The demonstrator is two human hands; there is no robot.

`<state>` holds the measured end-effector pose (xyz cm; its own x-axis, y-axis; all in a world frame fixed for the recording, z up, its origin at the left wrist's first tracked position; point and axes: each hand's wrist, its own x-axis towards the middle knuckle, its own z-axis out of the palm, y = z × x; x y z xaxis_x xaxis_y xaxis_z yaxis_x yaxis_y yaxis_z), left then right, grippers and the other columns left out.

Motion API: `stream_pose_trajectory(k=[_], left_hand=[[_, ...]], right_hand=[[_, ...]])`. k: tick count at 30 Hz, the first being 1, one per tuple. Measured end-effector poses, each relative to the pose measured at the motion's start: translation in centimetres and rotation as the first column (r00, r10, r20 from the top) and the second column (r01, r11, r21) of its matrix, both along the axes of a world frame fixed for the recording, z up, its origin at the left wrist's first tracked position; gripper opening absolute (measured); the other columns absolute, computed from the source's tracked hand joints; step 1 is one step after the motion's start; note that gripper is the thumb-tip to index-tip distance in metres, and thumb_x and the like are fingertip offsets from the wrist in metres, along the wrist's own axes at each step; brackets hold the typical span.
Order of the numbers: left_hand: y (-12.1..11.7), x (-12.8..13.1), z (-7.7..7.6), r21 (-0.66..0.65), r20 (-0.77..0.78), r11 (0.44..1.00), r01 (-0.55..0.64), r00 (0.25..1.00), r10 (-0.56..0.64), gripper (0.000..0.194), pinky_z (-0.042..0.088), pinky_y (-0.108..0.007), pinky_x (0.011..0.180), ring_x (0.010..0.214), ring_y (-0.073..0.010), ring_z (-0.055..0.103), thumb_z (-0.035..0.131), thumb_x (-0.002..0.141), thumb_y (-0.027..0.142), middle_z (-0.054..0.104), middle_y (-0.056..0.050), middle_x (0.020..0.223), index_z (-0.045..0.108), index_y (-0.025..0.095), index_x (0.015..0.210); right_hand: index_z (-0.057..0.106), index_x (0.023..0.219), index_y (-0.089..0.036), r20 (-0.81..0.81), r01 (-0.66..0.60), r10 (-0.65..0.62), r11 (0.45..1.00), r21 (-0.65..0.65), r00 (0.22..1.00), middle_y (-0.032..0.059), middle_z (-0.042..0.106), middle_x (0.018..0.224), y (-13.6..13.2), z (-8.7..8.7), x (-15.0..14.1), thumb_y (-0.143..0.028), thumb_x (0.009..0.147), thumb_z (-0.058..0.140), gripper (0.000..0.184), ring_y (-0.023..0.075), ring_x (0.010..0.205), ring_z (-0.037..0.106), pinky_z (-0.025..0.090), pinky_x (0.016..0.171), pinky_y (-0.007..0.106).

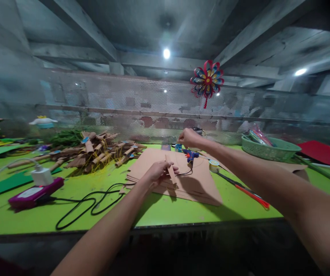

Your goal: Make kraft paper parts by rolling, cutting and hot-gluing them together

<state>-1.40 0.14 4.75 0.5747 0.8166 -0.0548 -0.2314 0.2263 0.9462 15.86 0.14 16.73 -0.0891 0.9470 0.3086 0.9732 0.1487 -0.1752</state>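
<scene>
My left hand (160, 172) is closed on a narrow brown cardboard strip (171, 172), held tilted above a stack of brown cardboard sheets (147, 161). My right hand (190, 138) reaches to the far side of the stack, its fingers bent and pinched together. Just below those fingers is a small blue container (178, 147); whether they touch it or hold something small, I cannot make out. A blue glue gun (191, 155) with an orange trigger rests on the sheets between my hands, its dark cord running left. Beside it stands a small spool (214, 165) with a yellow centre.
On the left, a purple power strip (35, 194) holds a white plug (42, 176); a black cord (92, 203) loops nearby. Behind lie bundled brown paper rolls (101, 151). To the right are an orange-handled tool (252, 196), a green basket (268, 150) and red sheets (322, 151).
</scene>
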Motion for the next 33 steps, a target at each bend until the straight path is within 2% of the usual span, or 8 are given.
stream_pose_trajectory(k=[2,6,11,14,17,25,29,33], left_hand=[[0.0,0.0,0.0,0.012,-0.005,1.0,0.021,1.0,-0.021,0.013,0.054,-0.028,0.064,0.071,-0.0192,0.068,0.055,0.079,0.017,0.069,-0.013,0.082,0.058,0.009,0.088],[-0.1,0.0,-0.1,0.037,-0.006,0.995,0.092,0.996,-0.092,0.017,0.052,-0.027,0.06,0.07,-0.0197,0.068,0.056,0.077,0.016,0.069,-0.012,0.08,0.057,0.011,0.092],[-0.2,-0.1,0.2,0.072,0.013,0.996,0.06,0.998,-0.061,0.028,0.051,-0.028,0.058,0.068,-0.0205,0.068,0.055,0.077,0.017,0.069,-0.009,0.077,0.054,0.015,0.105],[-0.1,-0.2,0.3,0.079,0.049,0.997,0.015,0.999,-0.019,0.024,0.05,-0.026,0.056,0.067,-0.0194,0.067,0.055,0.077,0.017,0.068,-0.009,0.078,0.055,0.016,0.101],[0.5,-0.2,0.1,0.078,0.102,0.997,0.0,0.995,-0.008,0.022,0.05,-0.026,0.057,0.067,-0.0182,0.067,0.059,0.074,0.017,0.068,-0.008,0.078,0.057,0.016,0.096],[1.4,-0.3,-0.3,0.06,0.203,0.998,0.027,0.978,-0.039,0.034,0.051,-0.026,0.057,0.056,-0.0136,0.062,0.058,0.071,0.012,0.064,-0.001,0.07,0.056,0.017,0.105],[1.3,-0.9,0.4,0.086,0.268,0.996,0.032,0.962,-0.055,0.029,0.052,-0.027,0.065,0.075,-0.0153,0.065,0.059,0.073,0.011,0.067,-0.007,0.098,0.056,0.017,0.102],[1.4,-1.4,1.1,0.064,0.327,0.998,0.002,0.945,-0.022,0.026,0.053,-0.031,0.072,0.086,-0.0182,0.065,0.058,0.076,0.012,0.063,-0.009,0.112,0.057,0.017,0.101]], right_hand=[[0.074,0.079,-0.009,-0.004,0.052,-0.052,0.998,0.043,0.999,0.0073,0.067,0.056,1.1,0.8,0.3,-0.022,0.079,0.057,0.022,0.0118,0.052,0.056,0.037,0.051,0.019],[0.075,0.082,-0.015,0.013,-0.045,0.045,0.999,-0.008,0.999,0.0026,0.065,0.053,1.5,1.4,-1.1,-0.027,0.076,0.062,0.019,0.0106,0.054,0.056,0.037,0.053,0.017],[0.075,0.081,-0.018,0.171,-0.156,0.19,0.969,-0.191,0.967,0.0019,0.064,0.053,-1.2,-0.7,-3.4,-0.026,0.076,0.059,0.019,0.0092,0.047,0.051,0.032,0.049,0.019],[0.074,0.077,-0.018,0.24,-0.171,0.192,0.98,-0.107,0.952,0.0051,0.067,0.065,-2.7,-2.0,-3.7,-0.026,0.077,0.056,0.02,0.0102,0.051,0.05,0.027,0.048,0.022],[0.073,0.073,-0.017,0.261,-0.219,0.23,0.973,-0.071,0.938,0.0067,0.066,0.065,-4.0,-2.8,-3.7,-0.027,0.08,0.051,0.026,0.0112,0.051,0.047,0.025,0.049,0.024],[0.069,0.07,-0.014,0.161,-0.251,0.265,0.963,-0.101,0.951,0.0042,0.06,0.058,-6.7,-3.4,-3.9,-0.026,0.085,0.046,0.031,0.0087,0.046,0.039,0.022,0.048,0.023],[0.067,0.074,-0.011,-0.012,-0.226,0.229,0.952,-0.208,0.973,0.0012,0.056,0.049,-7.1,-4.1,-2.9,-0.031,0.087,0.046,0.032,0.0079,0.042,0.038,0.025,0.047,0.022],[0.068,0.079,-0.01,-0.172,-0.25,0.201,0.903,-0.349,0.965,-0.001,0.054,0.042,-7.1,-6.3,-2.0,-0.032,0.087,0.046,0.032,0.0085,0.039,0.042,0.03,0.046,0.02]])
